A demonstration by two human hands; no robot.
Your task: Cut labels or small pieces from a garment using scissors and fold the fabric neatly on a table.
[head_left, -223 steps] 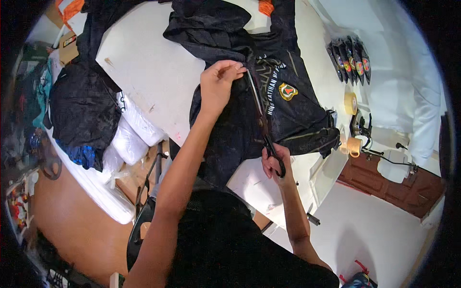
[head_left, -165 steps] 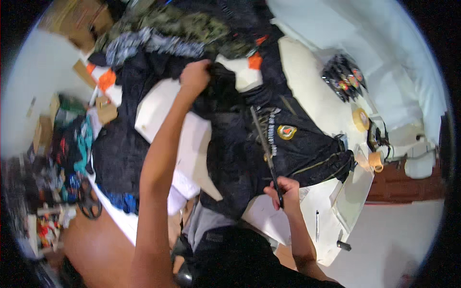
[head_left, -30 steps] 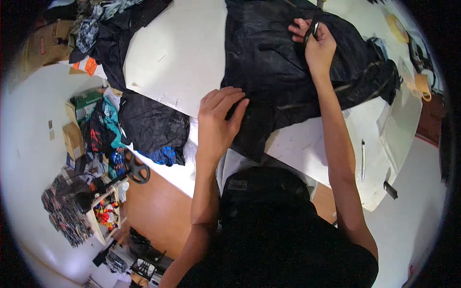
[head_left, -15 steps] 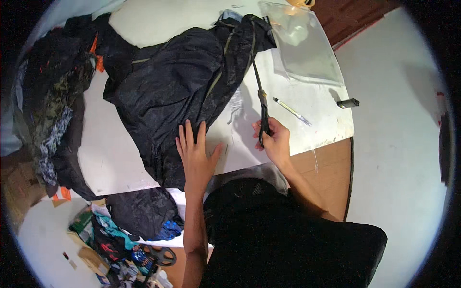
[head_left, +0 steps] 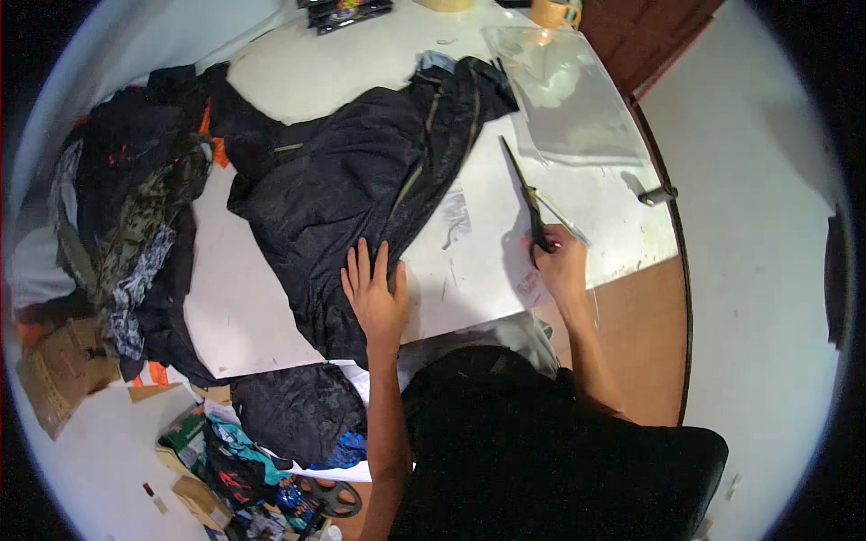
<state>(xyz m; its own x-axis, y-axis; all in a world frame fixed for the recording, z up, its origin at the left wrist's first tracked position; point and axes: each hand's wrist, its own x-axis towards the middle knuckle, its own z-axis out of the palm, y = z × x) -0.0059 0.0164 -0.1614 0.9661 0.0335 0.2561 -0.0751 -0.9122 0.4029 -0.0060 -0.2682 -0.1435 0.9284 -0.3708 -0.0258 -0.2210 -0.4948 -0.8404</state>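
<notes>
A black garment (head_left: 334,171) with pale piping lies spread and wrinkled over the white table. Flat on its near end rests my left hand (head_left: 377,302), fingers stretched out and slightly apart, gripping nothing. My right hand (head_left: 561,261) is wrapped round the handles of a pair of black scissors (head_left: 532,200), off to the right of the garment. The blades look closed and point away from me toward the far left. Close beside the scissors lies a slim pen-like tool (head_left: 564,216), partly behind them.
Far right on the table lies a clear plastic sheet (head_left: 577,108), with an orange mug (head_left: 553,13) beyond it. A dark clamp-like piece (head_left: 658,195) sits at the right edge. Piled clothes (head_left: 135,207) crowd the left side. Cardboard boxes (head_left: 68,370) stand at lower left.
My right hand has carried the scissors rightward, away from the garment, to beside the pen-like tool. My left hand stays flat on the cloth. The whole view has shifted a little.
</notes>
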